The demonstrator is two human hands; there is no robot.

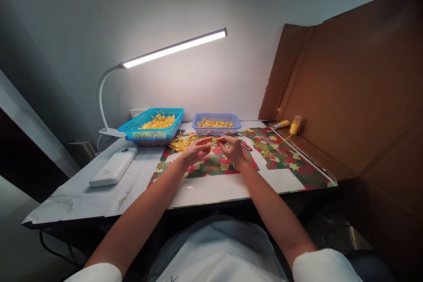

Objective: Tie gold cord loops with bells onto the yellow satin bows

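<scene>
My left hand [197, 150] and my right hand [232, 150] meet over the middle of the table, fingertips nearly touching. Thumb and fingers are pinched on both. A small gold-coloured bit shows at the left fingertips; what the right fingertips grip is too small to make out. Just behind my left hand lies a loose pile of gold leaf-like pieces [181, 143]. A pink-handled tool [246, 146] lies beyond my right hand, partly hidden by it. Thin gold strands [264, 150] are spread to the right.
A turquoise basket [132, 131] of gold pieces stands back left, stacked on another basket. Behind my hands, a purple-blue basket [216, 131] holds more. A lit lamp [175, 48] reaches overhead. A white power bank [114, 167] lies left; yellow thread spools [295, 127] stand right by cardboard [346, 75].
</scene>
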